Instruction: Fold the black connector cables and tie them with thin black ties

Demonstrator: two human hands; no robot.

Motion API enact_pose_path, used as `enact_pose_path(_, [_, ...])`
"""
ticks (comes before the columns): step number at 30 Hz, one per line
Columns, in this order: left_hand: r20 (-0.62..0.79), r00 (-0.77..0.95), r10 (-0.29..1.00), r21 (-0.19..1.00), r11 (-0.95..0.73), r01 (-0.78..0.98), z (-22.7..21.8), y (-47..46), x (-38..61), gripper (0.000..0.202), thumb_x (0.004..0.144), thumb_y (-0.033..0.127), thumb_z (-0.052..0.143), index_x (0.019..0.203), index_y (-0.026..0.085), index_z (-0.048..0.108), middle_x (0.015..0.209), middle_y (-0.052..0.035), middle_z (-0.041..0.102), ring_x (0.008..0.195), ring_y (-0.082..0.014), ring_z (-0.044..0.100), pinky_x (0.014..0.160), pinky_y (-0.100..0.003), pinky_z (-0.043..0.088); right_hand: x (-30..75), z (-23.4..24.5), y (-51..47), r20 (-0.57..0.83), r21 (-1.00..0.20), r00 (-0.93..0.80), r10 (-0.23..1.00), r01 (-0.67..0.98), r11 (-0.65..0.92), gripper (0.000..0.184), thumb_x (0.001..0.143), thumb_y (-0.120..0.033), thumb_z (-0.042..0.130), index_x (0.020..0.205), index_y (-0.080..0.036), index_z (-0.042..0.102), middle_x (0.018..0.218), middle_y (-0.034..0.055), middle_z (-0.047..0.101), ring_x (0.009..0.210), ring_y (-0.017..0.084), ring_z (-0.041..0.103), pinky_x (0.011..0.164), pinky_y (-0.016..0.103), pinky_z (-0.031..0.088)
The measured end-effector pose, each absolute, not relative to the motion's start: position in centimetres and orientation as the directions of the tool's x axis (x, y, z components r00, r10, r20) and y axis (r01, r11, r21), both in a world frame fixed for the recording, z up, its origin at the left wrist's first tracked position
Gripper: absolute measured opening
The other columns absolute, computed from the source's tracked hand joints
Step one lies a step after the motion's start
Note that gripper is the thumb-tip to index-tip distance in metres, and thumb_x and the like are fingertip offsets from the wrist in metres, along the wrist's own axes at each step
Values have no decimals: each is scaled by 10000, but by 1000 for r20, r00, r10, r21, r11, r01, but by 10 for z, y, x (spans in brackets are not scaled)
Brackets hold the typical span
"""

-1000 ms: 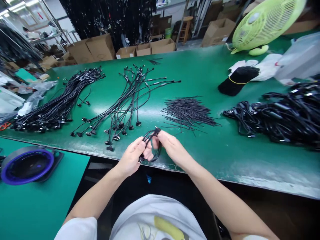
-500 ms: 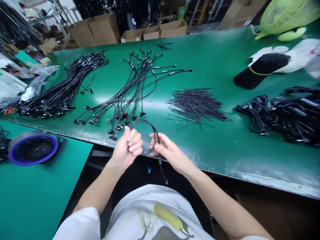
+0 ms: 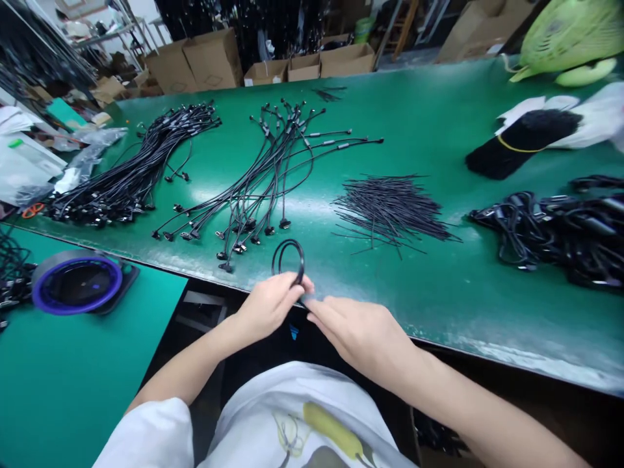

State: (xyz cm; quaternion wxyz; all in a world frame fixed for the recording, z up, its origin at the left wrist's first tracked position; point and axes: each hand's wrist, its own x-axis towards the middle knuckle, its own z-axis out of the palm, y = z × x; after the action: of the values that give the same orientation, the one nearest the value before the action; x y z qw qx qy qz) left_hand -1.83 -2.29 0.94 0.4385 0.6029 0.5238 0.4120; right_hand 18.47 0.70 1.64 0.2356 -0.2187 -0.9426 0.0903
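A thin black cable (image 3: 301, 255), wound into a small loop, stands up from my left hand (image 3: 270, 304). The fingers of that hand are closed round the bottom of the loop. My right hand (image 3: 363, 325) is closed beside it, its fingertips almost against the left ones, where a blurred bit of the cable shows between the hands. The cable's ends are hidden. Both hands are at the front edge of the green table (image 3: 448, 292). Just beyond the loop lies a spread of loose black cables (image 3: 263, 169) with connectors at both ends.
Right of the loose cables lies a pile of thin black ties (image 3: 394, 208). Coiled cables (image 3: 550, 227) and a banded black bundle (image 3: 521, 140) are at the right. A straight cable bundle (image 3: 141, 162) lies left. A purple-rimmed round device (image 3: 78, 286) sits on the lower-left table.
The cable's loop has become smaller and tighter, and its hanging end is out of sight. My left hand has turned over and moved right to grip the loop; my right hand has drawn close beside it.
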Motion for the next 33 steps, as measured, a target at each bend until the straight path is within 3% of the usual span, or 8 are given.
enact_pose_path(3, [-12,252,968,933,-81,352,8,-29,-18,299,952,416,471,817,182,599,730,-20,611,680,-145,537,703,-274,424,178,28,25,323,-597,-787,526,262,758,258,990,-283,439,888,-174,651,755,31,667,667,124,603,625,237,415])
enact_pose_path(7, [-45,268,962,994,71,-86,10,-28,-23,349,864,507,606,805,169,544,596,40,497,504,-90,415,590,-260,399,173,11,52,246,-964,-642,726,-81,254,406,939,-561,452,1038,-205,619,951,53,656,858,146,619,725,247,480])
enact_pose_path(11, [-58,202,978,872,148,-467,9,-24,-14,409,848,560,608,750,178,498,514,94,351,458,-75,392,661,-301,461,151,-19,53,81,-990,-536,840,-141,5,387,846,-533,616,1029,-192,593,847,20,606,795,133,570,725,259,468])
enact_pose_path(16, [-214,-24,976,905,190,-380,-7,-28,0,438,855,588,577,773,160,539,724,-14,543,786,-169,589,828,-327,445,132,-26,45,-110,-904,-419,901,-333,-266,318,827,-479,646,814,-168,581,576,-73,339,487,51,244,433,190,207])
enact_pose_path(20, [-241,-38,970,935,221,-277,-24,-37,4,441,915,595,453,810,171,511,642,41,427,635,-125,490,763,-323,441,132,-19,39,-185,-753,-615,766,-413,-513,363,797,-485,683,762,-182,486,612,-74,327,474,36,217,399,166,202])
enact_pose_path(26, [-257,210,943,957,218,193,-25,-45,0,308,941,455,465,803,182,492,721,2,504,677,-135,479,674,-278,416,127,-22,6,-111,-880,-574,812,-323,-349,387,895,-592,510,1053,-238,495,1057,57,545,743,123,570,487,209,433])
enact_pose_path(29, [-326,378,866,932,228,283,-25,-48,-4,326,924,461,488,786,171,543,738,-14,531,704,-148,501,655,-272,422,126,-22,-5,-49,-864,-526,849,-405,-301,387,885,-604,533,963,-230,472,955,10,526,637,72,532,488,187,392])
enact_pose_path(33, [-292,509,810,953,291,82,-30,-49,0,451,872,592,523,812,158,629,797,-44,585,793,-168,549,733,-289,455,130,-12,6,-105,-765,-605,789,-457,-453,602,815,-791,420,978,-217,502,707,-57,443,390,13,279,363,169,186])
